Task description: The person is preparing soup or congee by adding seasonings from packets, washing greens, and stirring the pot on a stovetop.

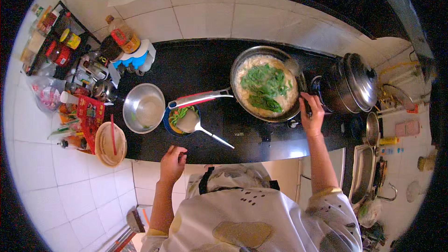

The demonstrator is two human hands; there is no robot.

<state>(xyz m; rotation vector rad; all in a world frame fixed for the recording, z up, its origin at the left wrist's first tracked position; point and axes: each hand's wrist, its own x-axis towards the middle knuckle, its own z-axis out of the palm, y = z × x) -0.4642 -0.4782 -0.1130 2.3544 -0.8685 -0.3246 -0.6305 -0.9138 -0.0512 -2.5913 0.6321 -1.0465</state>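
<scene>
A frying pan [259,110] of pale broth and green leaves [264,80] sits on the black cooktop [210,129], its long handle [199,98] pointing left. My right hand [312,113] is at the pan's right rim, fingers bent around a dark part there; whether they grip it I cannot tell. My left hand [173,162] hovers by the counter's front edge, fingers loosely curled, holding nothing visible. Above it, a metal spatula [189,121] rests across a small blue-rimmed bowl [168,126] of chopped green and red pieces. A steel bowl [144,107], with a few green scraps, stands left of that.
A lidded pot [350,84] stands right of the pan. At left are a pale basket [105,147] with red chopsticks [113,134], a red packet [91,115], a sauce bottle [124,36] and a rack of jars [57,52]. A sink [362,175] lies far right.
</scene>
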